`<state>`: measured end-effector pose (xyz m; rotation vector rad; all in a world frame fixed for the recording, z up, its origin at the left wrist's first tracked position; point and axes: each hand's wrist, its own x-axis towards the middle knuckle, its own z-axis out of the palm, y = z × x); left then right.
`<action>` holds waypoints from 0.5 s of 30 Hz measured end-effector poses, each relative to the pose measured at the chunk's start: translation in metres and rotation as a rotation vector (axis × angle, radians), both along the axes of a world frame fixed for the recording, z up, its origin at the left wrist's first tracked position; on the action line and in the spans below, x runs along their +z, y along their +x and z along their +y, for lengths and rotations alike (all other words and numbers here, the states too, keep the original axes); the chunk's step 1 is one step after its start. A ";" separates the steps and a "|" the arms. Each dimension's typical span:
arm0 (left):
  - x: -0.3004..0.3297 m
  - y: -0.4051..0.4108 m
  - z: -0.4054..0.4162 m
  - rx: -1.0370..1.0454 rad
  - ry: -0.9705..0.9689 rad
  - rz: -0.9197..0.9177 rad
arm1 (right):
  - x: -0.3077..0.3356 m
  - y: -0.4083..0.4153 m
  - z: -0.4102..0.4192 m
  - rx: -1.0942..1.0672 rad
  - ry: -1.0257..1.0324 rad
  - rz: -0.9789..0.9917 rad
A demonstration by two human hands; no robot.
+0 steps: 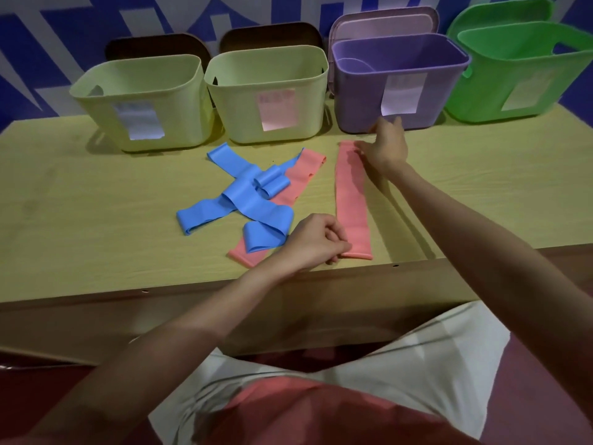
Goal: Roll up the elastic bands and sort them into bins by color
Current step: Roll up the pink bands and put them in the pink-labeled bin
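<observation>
A pink elastic band [351, 200] lies flat and straight on the wooden table [96, 220], running from near to far. My left hand [316, 240] pinches its near end at the table's front edge. My right hand [383, 149] rests on its far end, fingers pressing the corner. To the left, a heap of blue bands [244, 200] crosses over a second pink band [298, 175]. Four bins stand at the back: two pale yellow ones [141, 101] [269, 91], a purple one [398, 81] and a green one [519, 72].
Each bin carries a paper label on its front. Lids lean behind the bins against a blue and white wall. The table's front edge runs just under my left hand. My lap shows below it.
</observation>
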<state>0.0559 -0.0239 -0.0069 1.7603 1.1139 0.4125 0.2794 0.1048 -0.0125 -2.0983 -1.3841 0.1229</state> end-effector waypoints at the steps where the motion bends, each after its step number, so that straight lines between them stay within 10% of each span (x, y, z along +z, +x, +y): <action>1: 0.000 0.000 0.000 0.000 -0.007 -0.009 | -0.001 -0.001 -0.010 0.051 0.013 0.028; 15: 0.008 -0.002 -0.002 0.015 -0.080 -0.030 | -0.010 -0.049 -0.214 0.605 0.158 0.263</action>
